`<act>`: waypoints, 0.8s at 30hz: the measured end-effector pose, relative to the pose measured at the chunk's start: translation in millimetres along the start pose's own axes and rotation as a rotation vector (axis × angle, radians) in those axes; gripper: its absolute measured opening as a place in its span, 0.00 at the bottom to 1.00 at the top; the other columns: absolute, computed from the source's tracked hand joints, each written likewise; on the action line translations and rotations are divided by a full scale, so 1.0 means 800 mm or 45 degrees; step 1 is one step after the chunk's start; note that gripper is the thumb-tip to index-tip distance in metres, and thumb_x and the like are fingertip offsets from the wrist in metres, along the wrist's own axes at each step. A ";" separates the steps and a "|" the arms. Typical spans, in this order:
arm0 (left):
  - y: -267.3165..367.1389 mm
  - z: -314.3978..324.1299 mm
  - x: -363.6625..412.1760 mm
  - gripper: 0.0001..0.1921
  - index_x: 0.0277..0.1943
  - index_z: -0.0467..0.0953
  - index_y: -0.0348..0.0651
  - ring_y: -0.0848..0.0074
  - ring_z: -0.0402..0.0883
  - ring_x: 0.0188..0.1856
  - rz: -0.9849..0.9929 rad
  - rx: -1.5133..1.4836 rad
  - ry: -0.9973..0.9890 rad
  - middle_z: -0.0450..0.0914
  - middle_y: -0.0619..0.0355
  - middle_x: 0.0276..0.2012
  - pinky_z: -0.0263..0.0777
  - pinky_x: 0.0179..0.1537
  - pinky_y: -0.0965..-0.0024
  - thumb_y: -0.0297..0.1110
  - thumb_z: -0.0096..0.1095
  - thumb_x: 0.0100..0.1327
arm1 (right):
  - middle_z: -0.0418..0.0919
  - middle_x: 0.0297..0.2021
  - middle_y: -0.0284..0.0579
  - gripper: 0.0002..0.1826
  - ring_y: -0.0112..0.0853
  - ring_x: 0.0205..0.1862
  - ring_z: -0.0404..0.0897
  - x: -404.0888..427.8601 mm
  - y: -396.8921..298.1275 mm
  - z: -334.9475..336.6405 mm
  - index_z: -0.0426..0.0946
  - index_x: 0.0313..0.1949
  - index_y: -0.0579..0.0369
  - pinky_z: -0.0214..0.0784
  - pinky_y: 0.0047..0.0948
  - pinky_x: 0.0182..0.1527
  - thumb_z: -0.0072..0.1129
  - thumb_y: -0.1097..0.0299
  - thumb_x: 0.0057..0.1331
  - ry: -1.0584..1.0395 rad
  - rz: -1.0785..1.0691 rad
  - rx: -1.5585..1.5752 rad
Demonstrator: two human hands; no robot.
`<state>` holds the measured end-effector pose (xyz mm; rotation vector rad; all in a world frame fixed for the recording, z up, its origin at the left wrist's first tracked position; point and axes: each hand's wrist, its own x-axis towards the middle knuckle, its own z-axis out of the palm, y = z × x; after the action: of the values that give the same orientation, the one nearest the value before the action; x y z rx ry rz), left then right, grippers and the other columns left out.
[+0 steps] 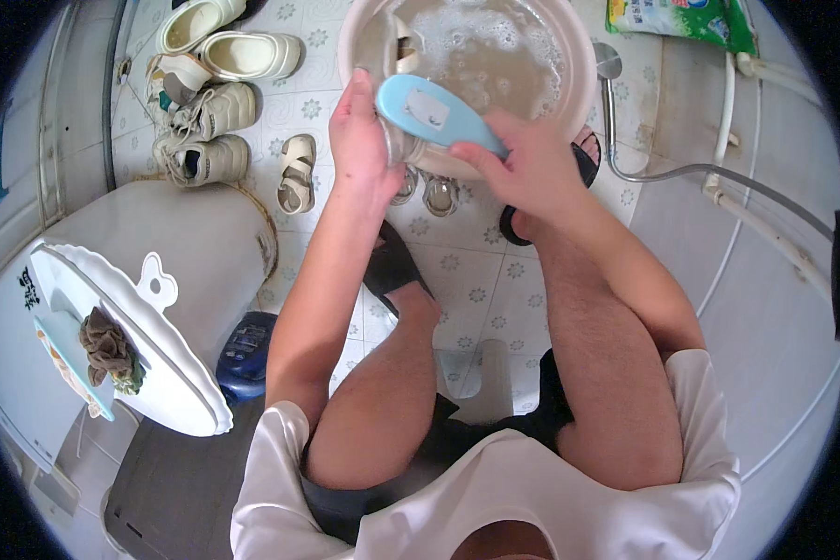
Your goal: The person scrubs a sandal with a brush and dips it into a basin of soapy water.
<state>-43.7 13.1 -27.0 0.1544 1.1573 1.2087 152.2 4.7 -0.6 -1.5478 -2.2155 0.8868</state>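
My left hand (364, 136) grips a pale shoe (394, 143) at the near left rim of a pink plastic basin (579, 70). Most of that shoe is hidden by the hand and the brush. In my right hand (532, 164) is the handle of a light blue scrubbing brush (427, 108), its smooth back facing up and its bristles out of sight. The brush head lies over the shoe, close to my left fingertips. Cloudy, foamy water (497, 70) fills the basin. Part of a pale sandal (406, 49) shows in it at the left.
Several pale shoes (213, 108) stand at the upper left, with a cream sandal (297, 175) nearer. Small sandals (441, 194) sit below the basin. A shower head (607, 61) and its hose are on the right, below a green detergent bag (679, 17). A white scalloped basin (175, 378) holds cloths.
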 end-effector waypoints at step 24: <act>-0.015 0.002 -0.018 0.17 0.58 0.73 0.41 0.68 0.83 0.49 -0.242 -0.034 -0.114 0.81 0.53 0.50 0.80 0.50 0.62 0.41 0.45 0.78 | 0.81 0.25 0.51 0.30 0.49 0.32 0.83 0.051 0.021 -0.033 0.84 0.40 0.51 0.74 0.46 0.36 0.57 0.34 0.64 0.006 0.209 0.067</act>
<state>-33.0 -2.3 -25.1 0.0758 1.0529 1.0390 164.3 54.9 4.8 -1.7239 -2.0674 0.9790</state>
